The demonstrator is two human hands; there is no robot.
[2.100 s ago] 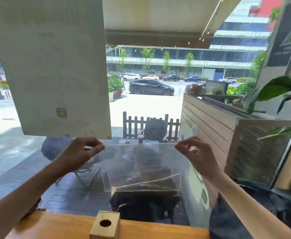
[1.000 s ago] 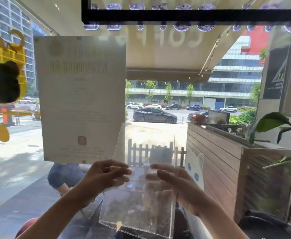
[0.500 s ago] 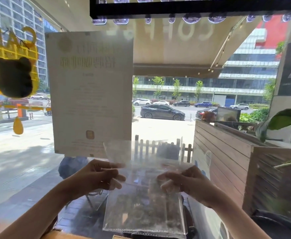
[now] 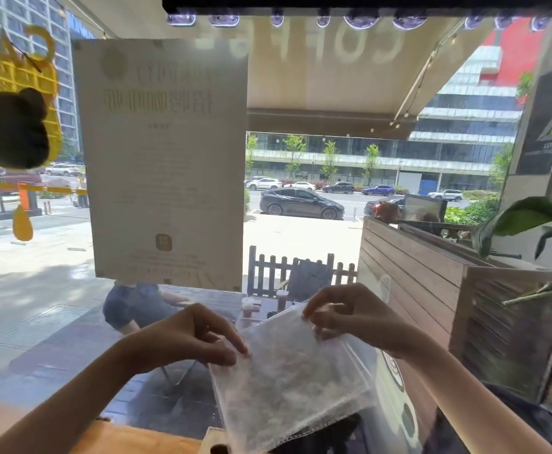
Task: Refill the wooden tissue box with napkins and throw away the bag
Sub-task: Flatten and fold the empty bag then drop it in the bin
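- Head view: the person is standing at a wooden desk by a big window, holding a clear plastic bag up in front of the glass.
- The left hand pinches the bag's left upper corner, fingertips closed together on the plastic.
- The right hand pinches the top right edge a bit higher up, so the bag hangs tilted, right side raised. The two hands are apart, one at each end of the top edge.
- The bag looks flat and kinda blurry.
- The wooden tissue box just peeks in at the bottom edge, on the desk right under the bag; only its top with the round hole shows.
- Stuck on the window there's a pale paper notice and a yellow bear sticker off to the left.
- Green plant leaves poke in on the right.
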